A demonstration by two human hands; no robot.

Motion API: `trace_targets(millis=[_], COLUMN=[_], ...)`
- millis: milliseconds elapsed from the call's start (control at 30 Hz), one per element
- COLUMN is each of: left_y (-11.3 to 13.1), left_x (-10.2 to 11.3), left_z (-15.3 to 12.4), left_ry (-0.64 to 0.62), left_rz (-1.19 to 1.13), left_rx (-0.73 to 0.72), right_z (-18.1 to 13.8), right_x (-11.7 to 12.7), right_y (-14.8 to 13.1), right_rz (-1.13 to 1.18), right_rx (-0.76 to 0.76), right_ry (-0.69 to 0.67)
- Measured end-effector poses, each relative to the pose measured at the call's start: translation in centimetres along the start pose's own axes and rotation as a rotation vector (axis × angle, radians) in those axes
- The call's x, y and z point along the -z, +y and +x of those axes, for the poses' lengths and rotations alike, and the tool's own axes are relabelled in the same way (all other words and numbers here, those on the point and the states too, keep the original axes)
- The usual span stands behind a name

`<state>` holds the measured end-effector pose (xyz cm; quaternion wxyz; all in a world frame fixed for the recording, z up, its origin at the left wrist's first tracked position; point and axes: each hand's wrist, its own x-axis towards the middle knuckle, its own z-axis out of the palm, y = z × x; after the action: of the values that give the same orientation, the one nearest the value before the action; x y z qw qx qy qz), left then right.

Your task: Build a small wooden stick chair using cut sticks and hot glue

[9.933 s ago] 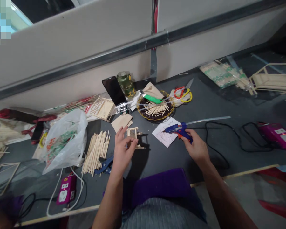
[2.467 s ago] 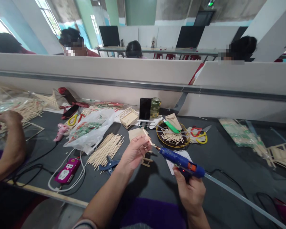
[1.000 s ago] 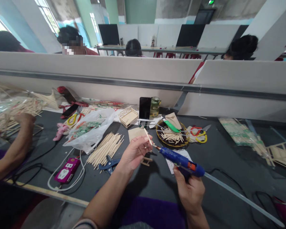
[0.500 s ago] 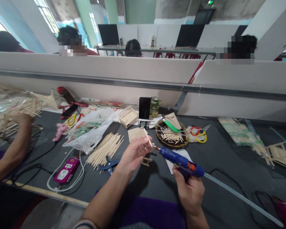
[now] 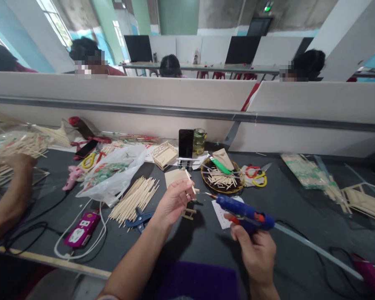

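Observation:
My left hand (image 5: 176,200) pinches a short wooden stick (image 5: 190,180), held tilted above the dark table. In my right hand (image 5: 258,250) is a blue hot glue gun (image 5: 242,210), its nozzle pointing left toward the stick, a short distance away. A thin strand seems to run between nozzle and stick. From the gun's rear a long clear glue stick (image 5: 315,248) sticks out. Just below my left fingers lies a small wooden frame piece (image 5: 189,213). Behind the hand is a flat wooden square (image 5: 174,177).
Left of my hands lie a pile of sticks (image 5: 134,200), blue pliers (image 5: 140,219) and a pink power strip (image 5: 83,229). A basket (image 5: 203,177) of short sticks and scissors (image 5: 259,178) sit behind right. A phone (image 5: 186,143) stands at the back. A co-worker's arm (image 5: 15,187) is far left.
The glue gun has moved right and away from the stick, its nozzle now farther from my left fingers. My left hand still holds the stick. The view has shifted slightly.

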<state>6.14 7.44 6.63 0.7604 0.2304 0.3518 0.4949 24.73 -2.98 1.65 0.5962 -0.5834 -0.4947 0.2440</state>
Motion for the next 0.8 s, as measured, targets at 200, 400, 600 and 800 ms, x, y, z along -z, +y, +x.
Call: trace_targets(millis=[200, 400, 600, 800], left_y=[0.1, 0.7, 0.6, 0.7], left_x=[0.8, 1.9, 2.2, 2.3], left_z=[0.6, 1.1, 1.6, 1.5], left_ry=[0.009, -0.064, -0.157, -0.186], left_rz=[0.260, 0.417, 0.543, 0.611], left_rx=[-0.129, -0.108, -0.026, 0.019], right_z=[1.8, 2.7, 2.9, 3.7], right_x=[5.2, 9.2, 6.8, 4.3], right_y=[1.5, 6.6, 9.1, 6.0], right_rz=[0.165, -0.653, -1.047, -0.935], right_rx=[-0.343, -0.361, -0.450, -0.010], right_ry=[0.012, -0.137, -0.319, -0.069])
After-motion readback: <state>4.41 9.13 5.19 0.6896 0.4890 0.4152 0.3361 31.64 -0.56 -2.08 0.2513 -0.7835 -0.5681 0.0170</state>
